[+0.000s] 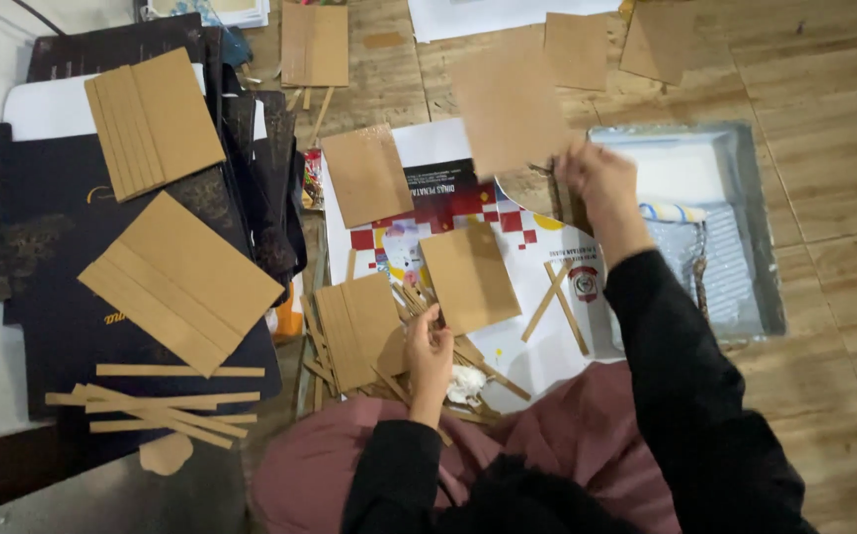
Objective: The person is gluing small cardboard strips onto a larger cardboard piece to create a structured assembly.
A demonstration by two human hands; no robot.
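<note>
My right hand [597,183] is raised over the floor and grips the lower edge of a brown cardboard rectangle [510,109], which is blurred. My left hand [428,354] rests low near my lap, fingers pinched on thin cardboard strips [411,297] beside a stack of cardboard pieces [357,328]. Another cardboard rectangle [468,277] lies on a white printed poster sheet [537,259] between my hands. Both sleeves are black.
A grey metal tray [745,227] with a paint roller sits to the right. Dark sheets [63,247] at the left carry cardboard stacks [154,121] and loose strips [162,400]. More cardboard pieces [314,44] lie at the far side on the wooden floor.
</note>
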